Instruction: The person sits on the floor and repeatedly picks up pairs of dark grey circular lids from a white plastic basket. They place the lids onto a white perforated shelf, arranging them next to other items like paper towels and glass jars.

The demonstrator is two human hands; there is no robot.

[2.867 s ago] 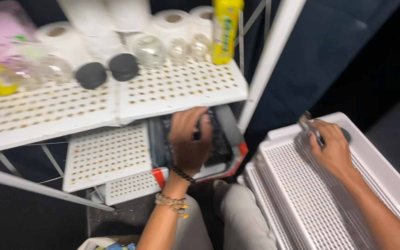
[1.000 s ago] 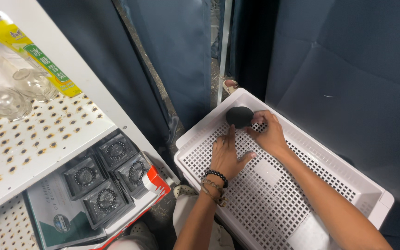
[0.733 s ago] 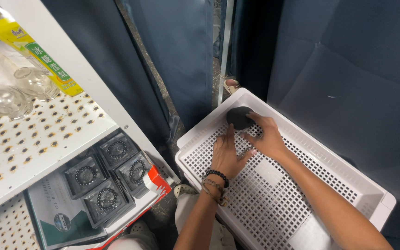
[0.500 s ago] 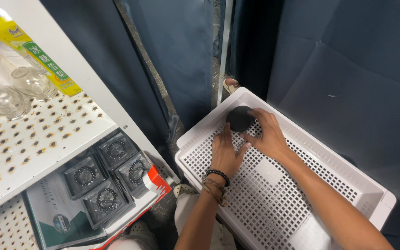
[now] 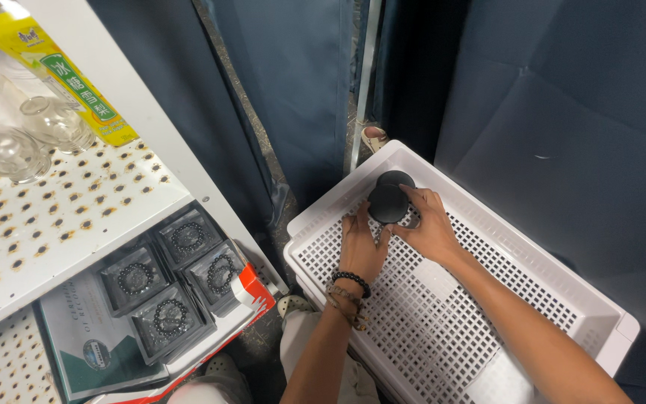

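Observation:
A white perforated plastic basket (image 5: pixel 532 262) stands on the floor at the right. In its far corner is a black round case (image 5: pixel 388 203), with a second black round shape (image 5: pixel 396 179) just behind it. My left hand (image 5: pixel 360 243) touches the case's left edge with its fingertips. My right hand (image 5: pixel 429 224) grips it from the right and top. Whether the two black shapes are one item or two parts, I cannot tell. A bead bracelet and a cord band sit on my left wrist.
A white perforated shelf (image 5: pixel 76 217) at the left carries glass jars (image 5: pixel 5 150), a yellow bottle (image 5: pixel 54 67) and a paper roll. Below it, clear boxes of bead bracelets (image 5: pixel 173 277) lie in a red-edged carton. Dark curtains (image 5: pixel 293 82) and a metal pole (image 5: pixel 364 75) stand behind the basket.
Both hands have closed in on the black round case and drawn it slightly out of the corner. A second black round shape now shows behind it.

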